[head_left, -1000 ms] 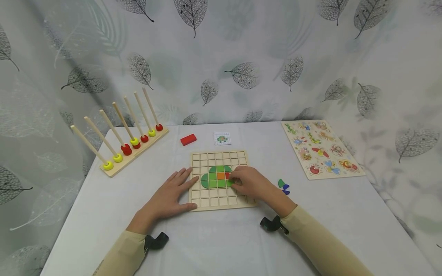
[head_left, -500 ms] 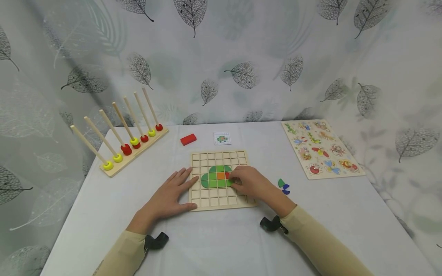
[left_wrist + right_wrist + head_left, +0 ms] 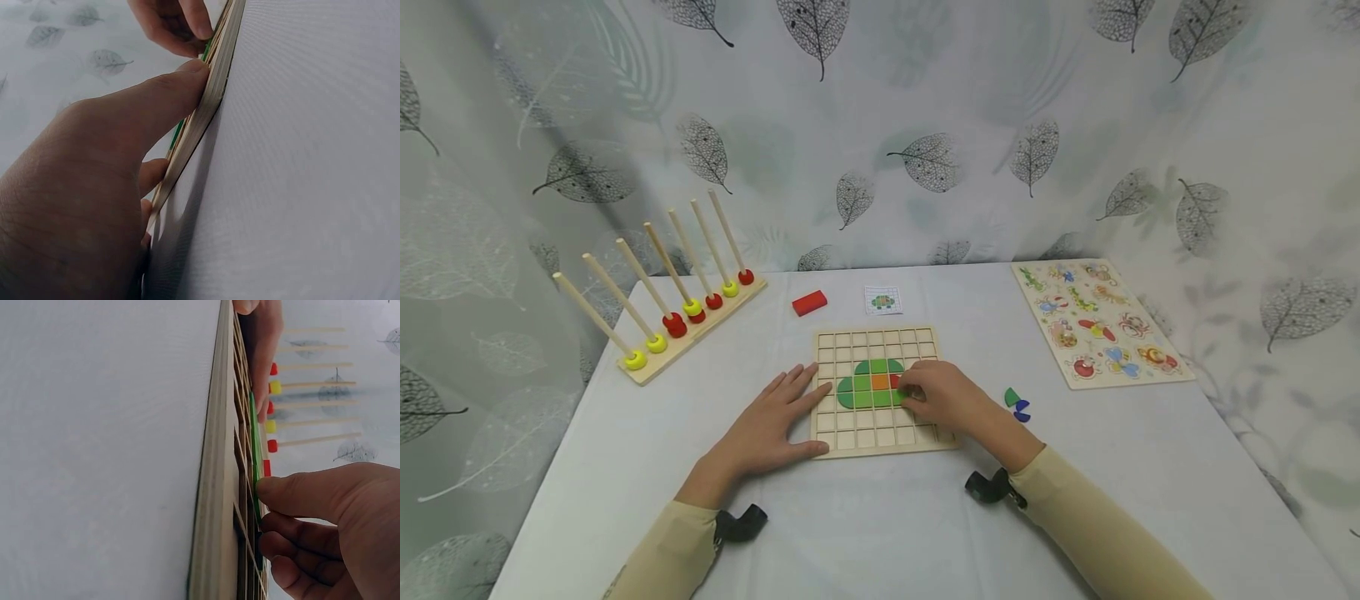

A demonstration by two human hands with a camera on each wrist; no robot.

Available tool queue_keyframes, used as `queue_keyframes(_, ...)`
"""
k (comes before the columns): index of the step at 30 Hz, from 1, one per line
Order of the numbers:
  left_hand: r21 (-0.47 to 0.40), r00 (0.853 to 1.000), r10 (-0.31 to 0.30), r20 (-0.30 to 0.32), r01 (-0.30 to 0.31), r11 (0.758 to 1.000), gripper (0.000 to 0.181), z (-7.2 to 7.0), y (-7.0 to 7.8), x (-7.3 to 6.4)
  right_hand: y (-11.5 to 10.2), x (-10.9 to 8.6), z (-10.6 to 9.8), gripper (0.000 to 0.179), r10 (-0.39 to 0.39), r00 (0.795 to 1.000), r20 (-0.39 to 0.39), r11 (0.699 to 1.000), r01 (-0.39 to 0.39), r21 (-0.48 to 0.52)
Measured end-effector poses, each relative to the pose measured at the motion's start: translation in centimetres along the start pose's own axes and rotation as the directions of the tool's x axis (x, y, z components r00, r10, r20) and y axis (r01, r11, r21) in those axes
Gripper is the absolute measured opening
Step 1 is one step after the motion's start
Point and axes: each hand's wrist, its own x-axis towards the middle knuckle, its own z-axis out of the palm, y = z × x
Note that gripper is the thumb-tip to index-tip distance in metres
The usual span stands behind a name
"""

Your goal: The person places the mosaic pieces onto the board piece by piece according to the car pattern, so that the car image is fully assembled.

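A wooden grid board [image 3: 866,447] lies flat in front of me in the head view. Dark and light green tiles [image 3: 862,399] fill several of its cells, around an orange tile [image 3: 879,382] and a partly covered red tile [image 3: 894,381]. My left hand [image 3: 763,429] rests on the board's left side, fingers spread, thumb on the lower left corner. With curled fingers my right hand [image 3: 943,396] pinches at a light green tile [image 3: 898,400] right of the orange one. In the right wrist view the thumb [image 3: 275,490] meets the green edge; the hand covers the cells beneath.
Beside the right forearm lie a green piece [image 3: 1012,397] and blue pieces [image 3: 1021,412]. Behind the board are a red block [image 3: 809,303] and a small pattern card [image 3: 882,301]. A bead rack [image 3: 700,327] stands back left, an insect puzzle board [image 3: 1101,350] back right.
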Motion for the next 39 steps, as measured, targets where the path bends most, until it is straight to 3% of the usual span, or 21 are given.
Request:
queue_keyframes(9,-0.008,1.0,-0.009,0.004,0.009,1.0,0.097,-0.1,0.1,0.0,0.7,-0.7,-2.0,0.019,0.001,0.999,-0.053,0.999,0.002,0.053)
queue_keyframes(16,-0.011,1.0,-0.011,0.003,0.011,1.0,0.097,-0.1,0.2,-0.1,2.4,-2.1,-3.9,0.024,-0.008,0.993,-0.121,1.0,0.01,0.018)
queue_keyframes(32,-0.004,1.0,0.009,-0.011,-0.009,1.0,0.096,-0.1,0.0,-0.1,5.9,-5.8,-7.3,0.026,0.083,0.974,-0.212,0.996,-0.088,-0.011)
queue_keyframes(39,-0.009,1.0,0.011,-0.01,-0.011,1.0,0.095,-0.2,0.1,-0.1,7.1,-7.3,-8.1,0.026,0.147,0.969,-0.196,0.989,-0.15,-0.002)
